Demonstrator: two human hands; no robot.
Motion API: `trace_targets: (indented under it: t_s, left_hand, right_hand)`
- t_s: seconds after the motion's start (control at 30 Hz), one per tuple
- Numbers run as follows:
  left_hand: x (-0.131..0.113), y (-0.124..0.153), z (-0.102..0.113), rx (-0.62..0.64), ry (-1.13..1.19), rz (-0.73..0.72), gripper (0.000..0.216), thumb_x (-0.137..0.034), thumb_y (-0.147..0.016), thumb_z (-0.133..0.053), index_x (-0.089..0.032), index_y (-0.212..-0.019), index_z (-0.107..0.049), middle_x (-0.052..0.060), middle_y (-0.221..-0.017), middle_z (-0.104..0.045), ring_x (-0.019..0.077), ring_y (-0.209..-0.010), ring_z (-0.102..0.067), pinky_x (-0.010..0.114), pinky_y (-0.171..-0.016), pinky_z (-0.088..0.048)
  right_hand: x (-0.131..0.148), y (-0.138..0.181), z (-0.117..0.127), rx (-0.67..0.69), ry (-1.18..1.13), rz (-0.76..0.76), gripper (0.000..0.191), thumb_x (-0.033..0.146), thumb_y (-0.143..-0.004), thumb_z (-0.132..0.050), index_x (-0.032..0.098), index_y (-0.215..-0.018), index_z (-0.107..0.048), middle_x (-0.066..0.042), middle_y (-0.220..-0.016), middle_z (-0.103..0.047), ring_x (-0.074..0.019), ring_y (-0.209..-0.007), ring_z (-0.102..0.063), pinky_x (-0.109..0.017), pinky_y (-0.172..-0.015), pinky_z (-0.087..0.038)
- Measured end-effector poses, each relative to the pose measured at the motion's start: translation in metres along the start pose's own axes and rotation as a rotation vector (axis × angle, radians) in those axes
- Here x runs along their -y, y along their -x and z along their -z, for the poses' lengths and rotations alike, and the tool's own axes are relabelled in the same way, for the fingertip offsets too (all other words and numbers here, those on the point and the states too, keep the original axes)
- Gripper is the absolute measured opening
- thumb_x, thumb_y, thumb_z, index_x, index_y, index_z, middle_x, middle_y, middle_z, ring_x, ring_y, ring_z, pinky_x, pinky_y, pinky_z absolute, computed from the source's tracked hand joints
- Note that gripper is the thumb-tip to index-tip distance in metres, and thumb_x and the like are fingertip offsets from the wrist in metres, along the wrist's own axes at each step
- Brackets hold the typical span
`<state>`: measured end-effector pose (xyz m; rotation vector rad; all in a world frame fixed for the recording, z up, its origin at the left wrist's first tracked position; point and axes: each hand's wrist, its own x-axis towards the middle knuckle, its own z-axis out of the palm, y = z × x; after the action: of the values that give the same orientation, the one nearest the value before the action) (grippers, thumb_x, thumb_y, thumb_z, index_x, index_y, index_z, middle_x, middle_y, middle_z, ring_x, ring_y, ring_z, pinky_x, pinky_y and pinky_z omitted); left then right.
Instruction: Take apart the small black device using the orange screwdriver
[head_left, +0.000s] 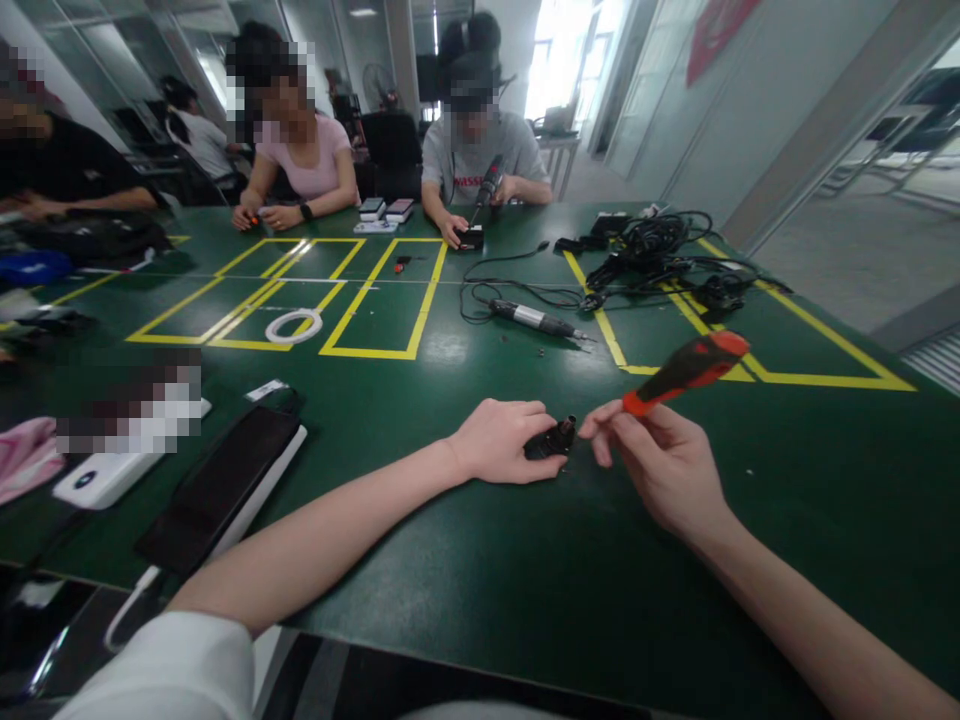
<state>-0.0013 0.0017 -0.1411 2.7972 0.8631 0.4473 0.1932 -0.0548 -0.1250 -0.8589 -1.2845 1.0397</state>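
Observation:
My left hand rests on the green table, its fingers closed around a small black part with a short metal-looking post at its right end. Just to the right, my right hand holds a screwdriver with an orange and black handle. The handle points up and to the right. My fingers hide the lower end of the screwdriver, so I cannot tell where its tip is. A small gap separates my right fingertips from the black part.
An electric screwdriver lies beyond my hands, its cable running to a heap of black cables. A white ring sits on yellow-taped table. At left are power banks, one under a black phone. Across the table, a person holds a power tool.

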Motion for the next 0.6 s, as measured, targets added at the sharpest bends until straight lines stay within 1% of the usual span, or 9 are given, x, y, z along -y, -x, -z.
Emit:
trace_targets:
  t_s: [0.07,0.13,0.2,0.3,0.47,0.53,0.6]
  left_hand:
    - [0.0006,-0.0013,0.003,0.013,0.032,0.038,0.031,-0.048,-0.095,-0.06,-0.018,-0.089,-0.064,0.002,-0.087,-0.066,0.0165,-0.082,-0.065,0.027,-0.064,-0.042]
    - [0.0013,-0.0025,0.0054,0.025,0.064,0.081,0.03,-0.046,-0.095,-0.06,-0.018,-0.085,-0.061,0.002,-0.087,-0.066,0.0164,-0.08,-0.064,0.027,-0.065,-0.041]
    - [0.0021,-0.0034,0.0066,0.042,0.09,0.114,0.029,-0.045,-0.095,-0.06,-0.019,-0.082,-0.058,0.002,-0.087,-0.066,0.0163,-0.079,-0.063,0.027,-0.065,-0.041]
    - [0.0035,-0.0042,0.0059,0.05,0.104,0.133,0.029,-0.044,-0.094,-0.06,-0.019,-0.08,-0.057,0.001,-0.087,-0.067,0.0165,-0.079,-0.063,0.027,-0.065,-0.04]
    - [0.0047,-0.0047,0.0044,0.05,0.1,0.14,0.03,-0.045,-0.092,-0.063,-0.018,-0.079,-0.057,0.001,-0.086,-0.067,0.0165,-0.078,-0.063,0.027,-0.064,-0.038]
    - [0.0042,-0.0047,0.0049,0.053,0.096,0.145,0.03,-0.045,-0.092,-0.063,-0.018,-0.08,-0.059,0.001,-0.086,-0.067,0.0167,-0.078,-0.063,0.027,-0.064,-0.038]
    - [0.0036,-0.0049,0.0054,0.053,0.095,0.151,0.03,-0.045,-0.092,-0.063,-0.018,-0.08,-0.06,0.001,-0.086,-0.067,0.0167,-0.078,-0.063,0.027,-0.064,-0.038]
  right_hand:
    - [-0.0002,-0.0012,-0.0003,-0.07,-0.027,0.017,0.025,0.048,-0.088,-0.079,0.023,-0.09,-0.078,-0.002,-0.077,-0.076,-0.0114,-0.053,-0.064,-0.024,-0.052,-0.055]
    - [-0.0004,-0.002,-0.0003,-0.14,-0.05,0.054,0.023,0.047,-0.089,-0.079,0.024,-0.091,-0.077,-0.001,-0.079,-0.076,-0.0114,-0.056,-0.066,-0.023,-0.054,-0.056]
    - [-0.0007,-0.0019,-0.0005,-0.161,-0.058,0.084,0.022,0.045,-0.089,-0.079,0.024,-0.09,-0.076,-0.001,-0.08,-0.076,-0.0121,-0.059,-0.068,-0.023,-0.056,-0.057]
    - [-0.0017,-0.0002,-0.0023,-0.133,-0.015,0.116,0.023,0.045,-0.092,-0.076,0.023,-0.089,-0.073,-0.001,-0.079,-0.075,-0.0135,-0.061,-0.068,-0.026,-0.058,-0.059]
    - [-0.0021,0.0037,-0.0055,-0.059,0.15,0.191,0.026,0.046,-0.098,-0.068,0.021,-0.091,-0.071,-0.002,-0.077,-0.073,-0.0147,-0.06,-0.067,-0.028,-0.059,-0.059]
    - [-0.0017,0.0047,-0.0049,-0.033,0.212,0.236,0.024,0.042,-0.101,-0.063,0.022,-0.092,-0.07,-0.002,-0.078,-0.073,-0.0143,-0.061,-0.067,-0.027,-0.06,-0.059]
    - [-0.0013,0.0056,-0.0031,0.021,0.288,0.287,0.021,0.035,-0.104,-0.058,0.022,-0.093,-0.069,-0.002,-0.08,-0.073,-0.014,-0.063,-0.067,-0.026,-0.062,-0.059]
